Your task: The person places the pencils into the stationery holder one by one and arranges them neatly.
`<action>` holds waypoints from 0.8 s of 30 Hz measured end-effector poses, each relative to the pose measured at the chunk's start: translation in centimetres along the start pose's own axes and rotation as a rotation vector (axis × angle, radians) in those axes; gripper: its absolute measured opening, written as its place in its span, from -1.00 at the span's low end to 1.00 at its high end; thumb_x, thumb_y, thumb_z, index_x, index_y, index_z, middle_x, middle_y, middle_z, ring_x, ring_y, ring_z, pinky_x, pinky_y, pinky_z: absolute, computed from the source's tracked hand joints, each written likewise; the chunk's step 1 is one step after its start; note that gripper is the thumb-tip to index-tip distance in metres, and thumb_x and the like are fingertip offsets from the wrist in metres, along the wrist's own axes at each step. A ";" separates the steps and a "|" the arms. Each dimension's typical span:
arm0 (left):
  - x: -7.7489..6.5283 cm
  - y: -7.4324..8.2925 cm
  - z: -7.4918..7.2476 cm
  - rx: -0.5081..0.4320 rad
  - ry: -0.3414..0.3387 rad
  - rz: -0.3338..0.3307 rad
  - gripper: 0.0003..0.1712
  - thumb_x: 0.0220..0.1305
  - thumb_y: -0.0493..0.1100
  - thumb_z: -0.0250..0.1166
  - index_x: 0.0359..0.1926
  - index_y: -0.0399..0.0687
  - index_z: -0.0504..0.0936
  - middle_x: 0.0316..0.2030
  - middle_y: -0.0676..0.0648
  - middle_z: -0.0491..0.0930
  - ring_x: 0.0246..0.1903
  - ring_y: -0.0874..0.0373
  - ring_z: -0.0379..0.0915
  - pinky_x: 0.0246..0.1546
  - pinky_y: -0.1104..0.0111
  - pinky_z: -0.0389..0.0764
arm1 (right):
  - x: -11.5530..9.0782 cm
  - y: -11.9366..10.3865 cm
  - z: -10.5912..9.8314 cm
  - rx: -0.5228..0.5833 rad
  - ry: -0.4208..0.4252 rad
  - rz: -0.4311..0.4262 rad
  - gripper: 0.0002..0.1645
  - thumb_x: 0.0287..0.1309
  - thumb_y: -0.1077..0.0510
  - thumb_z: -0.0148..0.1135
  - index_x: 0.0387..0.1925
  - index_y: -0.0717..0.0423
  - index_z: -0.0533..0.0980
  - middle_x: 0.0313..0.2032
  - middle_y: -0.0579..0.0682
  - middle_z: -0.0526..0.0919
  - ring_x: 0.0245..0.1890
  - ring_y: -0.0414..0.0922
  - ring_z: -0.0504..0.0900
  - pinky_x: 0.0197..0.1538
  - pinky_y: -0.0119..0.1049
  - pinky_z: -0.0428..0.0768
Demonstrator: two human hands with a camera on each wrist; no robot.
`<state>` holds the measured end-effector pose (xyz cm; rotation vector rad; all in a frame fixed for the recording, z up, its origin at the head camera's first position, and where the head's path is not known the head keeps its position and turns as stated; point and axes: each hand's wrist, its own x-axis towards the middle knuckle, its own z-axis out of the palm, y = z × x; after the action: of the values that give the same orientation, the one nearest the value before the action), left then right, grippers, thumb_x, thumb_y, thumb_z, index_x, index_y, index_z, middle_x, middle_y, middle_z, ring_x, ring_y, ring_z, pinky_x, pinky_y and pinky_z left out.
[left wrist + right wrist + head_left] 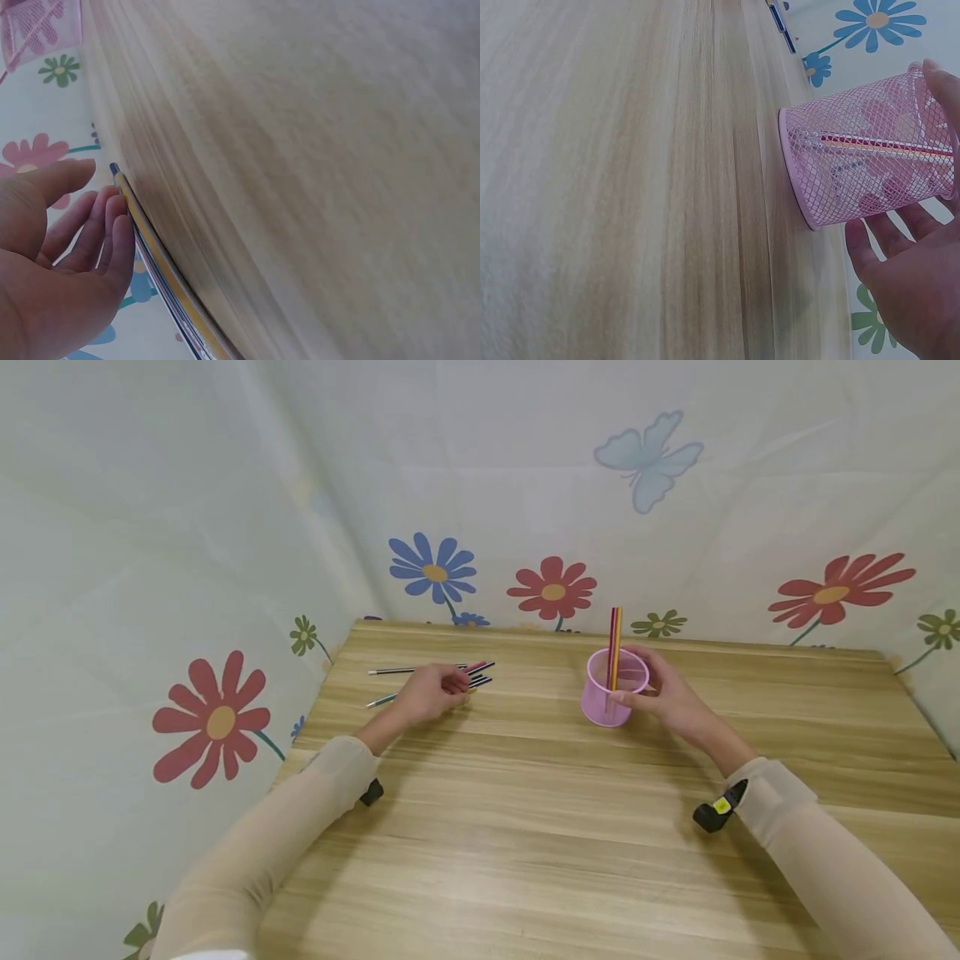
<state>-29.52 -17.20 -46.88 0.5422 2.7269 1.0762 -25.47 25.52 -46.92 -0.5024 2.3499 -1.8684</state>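
A pink mesh pencil cup (597, 706) stands upright on the wooden table, with a few pencils (612, 639) in it, red and yellow ones among them. My right hand (675, 702) grips the cup from the right, thumb and fingers around its upper wall and rim. To the left, several pencils (397, 671) lie on the table, dark ones and a green one. Over their right part is my left hand (429, 695), its fingers loosely bent. In the left wrist view the fingertips are right at a yellow pencil (163, 256), and the thumb stands apart from them.
The wooden table (480, 827) ends at the back and left against a white cloth (510, 468) printed with flowers and a butterfly. Dark wrist cameras (718, 814) hang below both sleeves.
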 end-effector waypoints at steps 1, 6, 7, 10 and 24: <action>0.0 0.0 0.0 -0.001 0.001 0.002 -0.71 0.40 -0.27 0.44 0.09 -0.27 0.72 -0.07 -0.12 0.73 -0.05 0.04 0.66 0.05 0.21 0.68 | 0.0 0.0 0.0 0.002 -0.001 -0.001 -0.04 0.29 0.31 0.47 0.59 0.10 0.20 0.43 0.23 0.42 0.37 0.23 0.48 0.23 -0.41 0.57; 0.0 -0.1 0.1 -0.003 0.019 -0.005 -0.69 0.40 -0.27 0.44 0.10 -0.28 0.71 -0.07 -0.11 0.73 -0.05 0.03 0.66 0.06 0.20 0.67 | -0.1 0.1 0.0 -0.010 -0.006 -0.003 -0.04 0.30 0.30 0.47 0.60 0.10 0.18 0.43 0.23 0.40 0.38 0.24 0.45 0.23 -0.42 0.56; 0.0 -0.1 0.0 -0.003 0.020 -0.006 -0.69 0.39 -0.27 0.44 0.10 -0.28 0.71 -0.07 -0.11 0.73 -0.05 0.03 0.66 0.06 0.20 0.67 | -0.1 0.0 0.0 -0.015 -0.008 -0.006 -0.03 0.31 0.29 0.46 0.61 0.10 0.16 0.44 0.24 0.39 0.38 0.24 0.45 0.23 -0.42 0.55; 0.0 0.0 0.0 0.007 0.015 -0.005 -0.70 0.40 -0.28 0.43 0.09 -0.28 0.71 -0.08 -0.12 0.73 -0.05 0.03 0.66 0.06 0.20 0.67 | -0.1 0.0 0.0 -0.019 -0.004 -0.003 -0.04 0.30 0.28 0.47 0.60 0.08 0.18 0.44 0.23 0.39 0.39 0.24 0.44 0.23 -0.42 0.55; -0.4 0.5 0.4 0.059 -0.075 0.023 -0.78 0.37 -0.32 0.42 0.02 -0.21 0.72 -0.14 -0.07 0.73 -0.10 0.09 0.66 0.02 0.25 0.67 | -0.2 -0.1 0.0 -0.021 -0.010 -0.003 -0.04 0.31 0.28 0.46 0.61 0.07 0.17 0.44 0.22 0.39 0.41 0.24 0.42 0.25 -0.39 0.54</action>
<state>-28.92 -16.71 -46.80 0.6119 2.7006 0.9627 -25.24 25.60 -46.88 -0.5165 2.3656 -1.8397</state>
